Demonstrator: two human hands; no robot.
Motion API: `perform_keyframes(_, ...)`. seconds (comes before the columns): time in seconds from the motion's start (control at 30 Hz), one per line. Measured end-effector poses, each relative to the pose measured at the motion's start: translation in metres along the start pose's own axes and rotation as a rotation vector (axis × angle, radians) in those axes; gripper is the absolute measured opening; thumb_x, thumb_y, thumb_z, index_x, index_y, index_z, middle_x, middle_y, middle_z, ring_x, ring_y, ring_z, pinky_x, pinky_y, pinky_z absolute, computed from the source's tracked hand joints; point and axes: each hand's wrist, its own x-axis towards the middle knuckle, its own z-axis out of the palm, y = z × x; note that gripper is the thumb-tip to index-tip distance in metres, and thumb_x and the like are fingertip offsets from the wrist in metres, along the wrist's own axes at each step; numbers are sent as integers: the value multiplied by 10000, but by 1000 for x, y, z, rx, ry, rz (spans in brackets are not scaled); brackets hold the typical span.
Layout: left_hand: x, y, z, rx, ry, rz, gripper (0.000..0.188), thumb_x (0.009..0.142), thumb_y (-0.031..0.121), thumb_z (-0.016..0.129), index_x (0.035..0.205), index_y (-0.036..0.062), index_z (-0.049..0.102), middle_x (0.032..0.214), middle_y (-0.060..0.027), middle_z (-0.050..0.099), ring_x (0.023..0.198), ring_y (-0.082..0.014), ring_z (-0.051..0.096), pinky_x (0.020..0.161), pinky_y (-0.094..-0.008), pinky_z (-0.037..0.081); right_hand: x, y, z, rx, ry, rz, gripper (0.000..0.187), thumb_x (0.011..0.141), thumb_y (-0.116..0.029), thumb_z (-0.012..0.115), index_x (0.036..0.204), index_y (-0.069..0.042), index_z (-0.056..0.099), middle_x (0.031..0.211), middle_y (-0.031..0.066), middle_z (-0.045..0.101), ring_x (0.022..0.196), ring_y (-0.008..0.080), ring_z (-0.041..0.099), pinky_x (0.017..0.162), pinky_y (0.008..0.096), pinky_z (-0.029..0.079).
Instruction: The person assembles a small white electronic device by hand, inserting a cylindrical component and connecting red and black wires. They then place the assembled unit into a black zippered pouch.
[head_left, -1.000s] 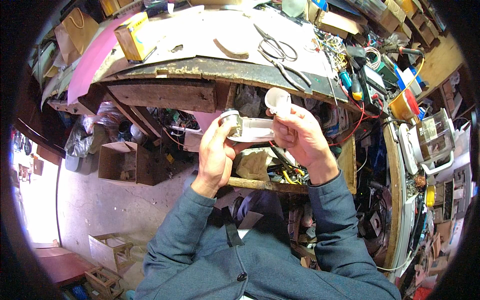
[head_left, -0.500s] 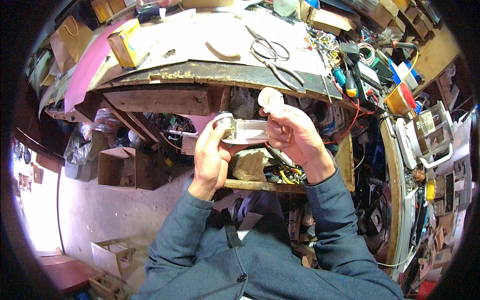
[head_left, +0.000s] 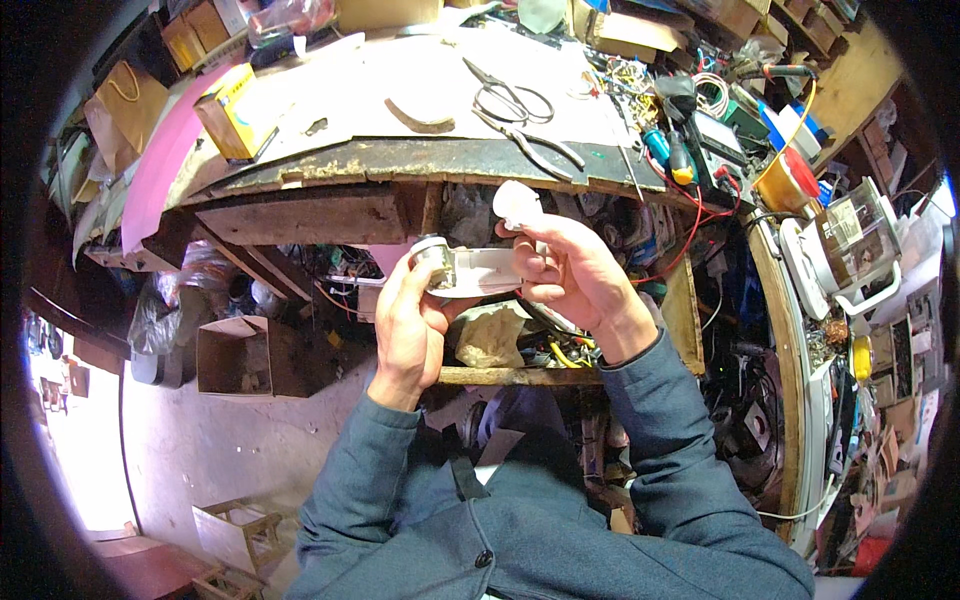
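Note:
My left hand (head_left: pixel 408 335) is closed around the round end of a long white plastic housing (head_left: pixel 488 272), whose hollow inner side faces up. Small parts show in that round end, too fine to make out. Between the thumb and fingers of my right hand (head_left: pixel 592 275) is a round white plastic piece (head_left: pixel 516 203), raised just above the housing. The curled lower fingers of that hand overlap the housing's right end; whether they grip it is hidden. Both hands are over a pulled-out wooden drawer (head_left: pixel 520 376) below the bench edge.
Scissors (head_left: pixel 511 100) and pliers (head_left: pixel 530 143) lie on the workbench (head_left: pixel 340 95), near a curved brown strip (head_left: pixel 420 117). A yellow box (head_left: pixel 235 112) stands at left. Screwdrivers, red leads and a meter (head_left: pixel 715 135) crowd the right. On the floor sits a cardboard box (head_left: pixel 240 357).
The whole view has shifted slightly, with the bench things sitting further left. My right hand has tilted the round piece a little; both hands keep their holds.

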Motion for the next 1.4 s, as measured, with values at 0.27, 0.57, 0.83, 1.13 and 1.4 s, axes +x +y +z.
perform_keyframes(0.27, 0, 0, 2, -1, -7, -2, 300, 1084, 179, 492, 1341, 34, 541, 1256, -124, 648, 1175, -272, 668, 1001, -479, 584, 3, 1, -10, 102, -76, 28, 264, 1065, -266, 590, 1158, -22, 631, 709, -56, 414, 556, 37, 311, 456, 192, 275)
perform_keyframes(0.57, -1, 0, 3, 2, -5, -2, 305, 1085, 180, 492, 1348, 34, 541, 1262, -122, 645, 1174, -268, 667, 999, -475, 585, 4, 4, -10, 100, -118, 10, 232, 1078, -241, 565, 1165, -33, 616, 710, -57, 415, 557, 38, 300, 472, 198, 291)
perform_keyframes(0.83, 0, -2, -1, 6, -17, 4, 312, 1084, 183, 497, 1355, 34, 539, 1278, -127, 645, 1178, -273, 665, 997, -478, 587, 5, 6, -11, 26, -92, -29, 203, 1054, -254, 603, 1110, -61, 631, 701, -78, 419, 558, 22, 312, 488, 192, 292)
perform_keyframes(1.13, 1, -2, -2, 18, -4, 2, 328, 1096, 178, 440, 1361, 10, 533, 1333, -207, 640, 1230, -323, 649, 1038, -520, 569, 4, 6, -9, -4, -71, -33, 183, 1042, -255, 617, 1053, -73, 619, 695, -85, 426, 566, 17, 325, 498, 193, 290)
perform_keyframes(1.4, 1, -1, -1, 5, -10, 0, 307, 1083, 185, 500, 1346, 32, 540, 1254, -127, 651, 1165, -275, 675, 992, -478, 592, 5, 6, -11, 9, -99, -46, 159, 1029, -232, 632, 1039, -74, 622, 696, -77, 439, 562, 22, 337, 499, 203, 295)
